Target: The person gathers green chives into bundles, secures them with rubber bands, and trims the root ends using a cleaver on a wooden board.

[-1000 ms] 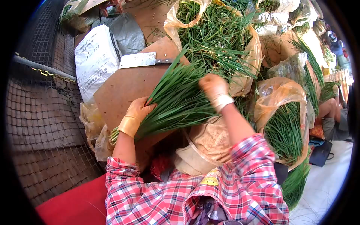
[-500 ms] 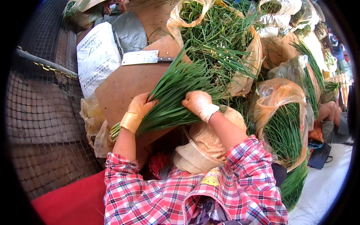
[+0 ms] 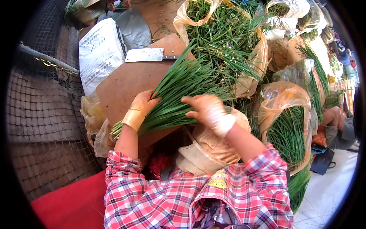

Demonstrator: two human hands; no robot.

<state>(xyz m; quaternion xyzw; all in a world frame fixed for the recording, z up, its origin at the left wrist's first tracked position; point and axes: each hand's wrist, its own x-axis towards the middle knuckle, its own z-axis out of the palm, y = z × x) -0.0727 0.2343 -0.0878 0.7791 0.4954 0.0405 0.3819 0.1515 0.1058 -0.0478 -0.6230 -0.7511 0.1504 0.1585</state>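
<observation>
A large bunch of garlic chives (image 3: 183, 91) lies slanting across a brown board, its pale cut ends at the lower left and its leaf tips fanning up and to the right. My left hand (image 3: 143, 108), in a thin glove, is closed around the bunch near its cut ends. Over the right side of the leaves is my right hand (image 3: 207, 110), gloved with a whitish cuff, its thumb and fingers apart and nothing held. Whether its fingertips touch the leaves I cannot tell. Beyond the bunch, a cleaver (image 3: 146, 55) with a dark handle rests flat on the board.
Loose green trimmings fill an open plastic bag (image 3: 256, 76) behind the bunch. To the right stands another bag (image 3: 284, 93) of chives. A white printed sack (image 3: 101, 57) and wire mesh (image 3: 42, 110) are on the left. Another person's legs (image 3: 335, 118) show at far right.
My right hand has drawn back slightly to the right, and its fingers have opened from the leaves. The left hand keeps its grip on the chives.
</observation>
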